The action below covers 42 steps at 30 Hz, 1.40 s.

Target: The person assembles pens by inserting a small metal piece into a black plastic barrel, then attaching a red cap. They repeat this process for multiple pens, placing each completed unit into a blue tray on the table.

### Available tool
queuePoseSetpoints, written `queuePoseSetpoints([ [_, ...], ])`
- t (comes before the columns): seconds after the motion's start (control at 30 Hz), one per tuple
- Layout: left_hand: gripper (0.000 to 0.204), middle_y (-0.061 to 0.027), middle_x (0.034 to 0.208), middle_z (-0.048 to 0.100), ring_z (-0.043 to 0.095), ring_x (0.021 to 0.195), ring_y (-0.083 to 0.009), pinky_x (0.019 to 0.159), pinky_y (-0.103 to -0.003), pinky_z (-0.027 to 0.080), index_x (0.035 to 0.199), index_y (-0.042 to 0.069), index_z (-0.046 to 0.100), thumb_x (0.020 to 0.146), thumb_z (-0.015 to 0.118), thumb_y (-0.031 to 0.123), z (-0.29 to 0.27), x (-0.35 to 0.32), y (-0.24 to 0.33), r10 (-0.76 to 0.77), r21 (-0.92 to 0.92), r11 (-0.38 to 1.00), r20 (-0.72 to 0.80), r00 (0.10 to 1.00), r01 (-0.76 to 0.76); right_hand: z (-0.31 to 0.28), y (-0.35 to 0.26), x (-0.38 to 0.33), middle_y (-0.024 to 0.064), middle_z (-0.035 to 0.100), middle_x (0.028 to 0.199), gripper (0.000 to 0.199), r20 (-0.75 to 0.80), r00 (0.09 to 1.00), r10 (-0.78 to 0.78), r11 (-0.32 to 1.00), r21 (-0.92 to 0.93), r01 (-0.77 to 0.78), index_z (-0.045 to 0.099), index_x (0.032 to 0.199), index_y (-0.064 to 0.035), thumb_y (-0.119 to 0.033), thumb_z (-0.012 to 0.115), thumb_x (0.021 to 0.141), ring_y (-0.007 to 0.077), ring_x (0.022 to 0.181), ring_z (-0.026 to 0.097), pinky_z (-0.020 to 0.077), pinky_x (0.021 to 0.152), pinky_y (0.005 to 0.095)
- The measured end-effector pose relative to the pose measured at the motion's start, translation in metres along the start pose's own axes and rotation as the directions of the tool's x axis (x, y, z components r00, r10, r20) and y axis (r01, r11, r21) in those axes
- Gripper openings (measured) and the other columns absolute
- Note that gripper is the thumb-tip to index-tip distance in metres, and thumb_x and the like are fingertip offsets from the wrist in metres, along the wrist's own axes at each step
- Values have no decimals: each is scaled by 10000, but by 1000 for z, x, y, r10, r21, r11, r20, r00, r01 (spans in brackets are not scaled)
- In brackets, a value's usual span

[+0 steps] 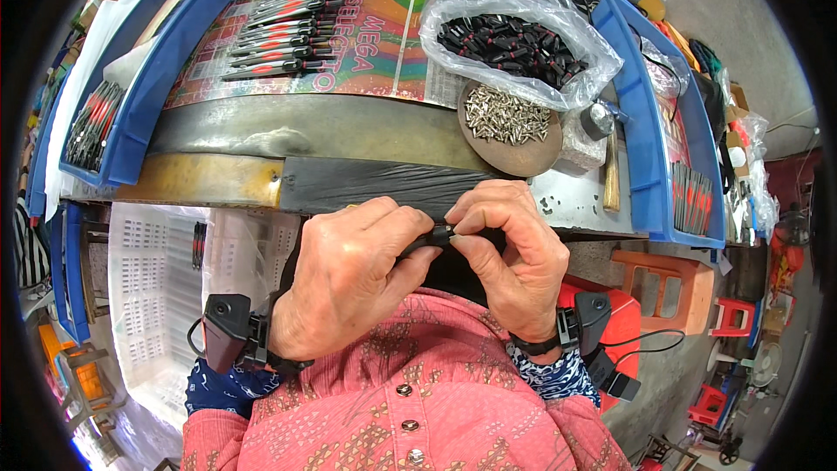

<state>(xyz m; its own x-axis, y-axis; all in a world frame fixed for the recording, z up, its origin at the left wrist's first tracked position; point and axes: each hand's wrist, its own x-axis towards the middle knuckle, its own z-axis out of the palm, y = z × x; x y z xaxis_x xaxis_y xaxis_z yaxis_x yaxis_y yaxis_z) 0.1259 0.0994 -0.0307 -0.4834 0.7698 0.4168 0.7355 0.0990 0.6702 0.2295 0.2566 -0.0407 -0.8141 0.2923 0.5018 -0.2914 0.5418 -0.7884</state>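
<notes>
In front of my chest, at the edge of the bench, my left hand (353, 266) closes round a small black plastic piece (438, 235), whose end pokes out past the thumb and forefinger. My right hand (516, 253) pinches a tiny silvery metal piece (452, 230) against that end, mostly covered by the fingertips. Just beyond the hands, a shallow brown bowl (514, 160) holds a heap of small metal pieces (506, 115). Behind it, many black pieces with red marks (514, 48) fill an open transparent plastic bag (436, 32).
Red-and-black pen-like tools (279, 39) lie in rows on a colourful sheet. Blue bins (144, 122) (641, 139) flank the bench. A hammer (611, 174) rests beside the bowl. Left of my lap stands a white crate (157, 288); an orange stool (689, 283) is at right.
</notes>
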Motion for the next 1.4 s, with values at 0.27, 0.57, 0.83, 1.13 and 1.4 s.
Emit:
queuePoseSetpoints([
  [0.27, 214, -104, 723, 560, 599, 632, -309, 556, -398, 487, 870, 46, 619, 708, 757, 58, 4, -2, -3, 39, 46, 998, -35, 999, -38, 6, 3, -2, 101, 654, 900, 188, -55, 975, -214, 957, -211, 198, 642, 882, -11, 33, 735, 725, 288, 857, 606, 487, 791, 376],
  [0.57, 204, -93, 712, 545, 591, 615, -296, 541, -388, 483, 864, 53, 614, 711, 748, 50, 9, -2, -5, 84, 102, 992, -88, 993, -75, 10, 7, -6, 108, 652, 893, 236, -42, 928, -370, 874, -356, 332, 651, 896, 11, 55, 749, 686, 300, 831, 619, 514, 749, 375],
  [0.83, 195, -110, 721, 583, 609, 625, -310, 542, -391, 492, 858, 39, 626, 711, 753, 38, 7, -2, -5, 15, 42, 999, -72, 997, -12, 7, 11, -9, 143, 663, 951, 246, -71, 984, -164, 980, -125, 154, 673, 992, 2, 31, 745, 759, 267, 809, 639, 529, 711, 347],
  [1.13, 226, -105, 689, 602, 577, 538, -204, 479, -305, 440, 905, -5, 664, 704, 767, -25, 1, -2, -3, 38, -69, 997, -26, 999, -40, -4, -1, -16, 98, 670, 901, 165, 217, 876, 430, 782, 395, -482, 660, 1056, 81, 12, 650, 907, 138, 691, 655, 552, 642, 240],
  [1.4, 243, -124, 694, 619, 612, 566, -247, 492, -327, 456, 897, -12, 665, 682, 780, -15, -4, 0, -5, 95, -100, 991, 10, 995, -93, -5, 8, -15, 125, 665, 843, 173, 292, 855, 429, 618, 595, -514, 678, 1046, 94, 32, 638, 889, 173, 649, 660, 564, 587, 279],
])
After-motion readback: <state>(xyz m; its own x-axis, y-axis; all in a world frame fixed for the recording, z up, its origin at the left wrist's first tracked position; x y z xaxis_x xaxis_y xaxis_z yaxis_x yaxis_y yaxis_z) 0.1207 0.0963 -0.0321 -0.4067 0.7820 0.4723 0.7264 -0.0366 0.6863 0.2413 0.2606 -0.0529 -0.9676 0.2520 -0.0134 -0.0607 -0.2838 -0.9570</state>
